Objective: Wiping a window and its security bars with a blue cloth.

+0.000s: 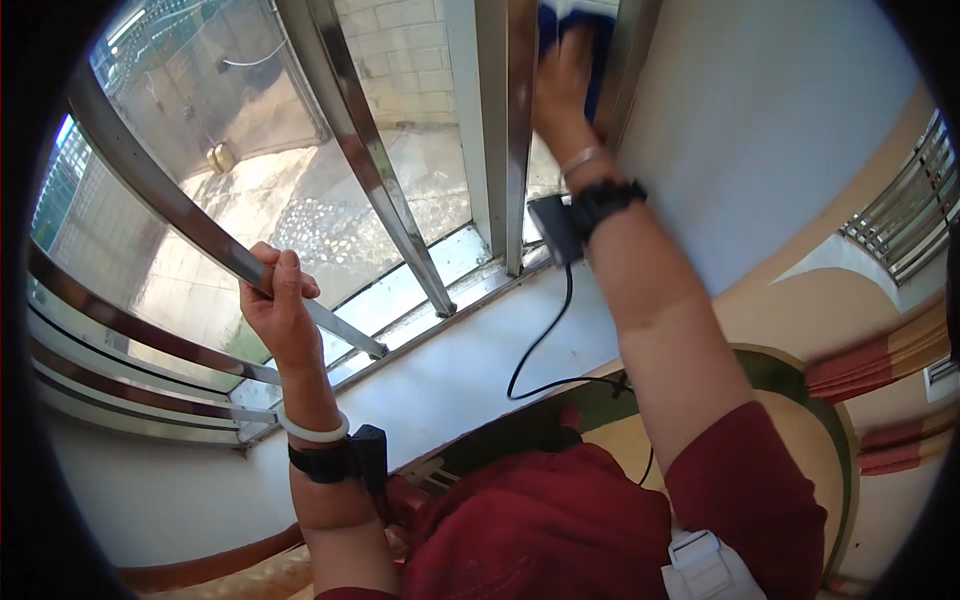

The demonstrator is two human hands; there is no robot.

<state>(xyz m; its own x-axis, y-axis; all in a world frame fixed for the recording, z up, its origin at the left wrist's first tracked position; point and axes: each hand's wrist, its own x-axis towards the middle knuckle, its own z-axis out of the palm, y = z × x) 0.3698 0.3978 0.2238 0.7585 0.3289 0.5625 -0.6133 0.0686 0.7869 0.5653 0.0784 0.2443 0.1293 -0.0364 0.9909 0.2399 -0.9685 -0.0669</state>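
Note:
My left hand (281,307) is wrapped around a shiny metal window bar (191,232), with the thumb lying over it. My right hand (562,90) reaches up between two bars near the white wall, its palm and fingers against a dark blue cloth (596,71). The fingertips blur into the cloth, and part of it is hidden behind the hand. Just left of that hand stands another metal bar (521,187). A further metal bar (375,165) slants between my two hands.
Below the bars runs a white windowsill (480,349). A black cable (517,367) hangs in a loop from the device (555,229) on my right wrist. Outside lie paving and pebbles (330,232). On the right are a white wall (765,112) and red and tan curtains (877,360).

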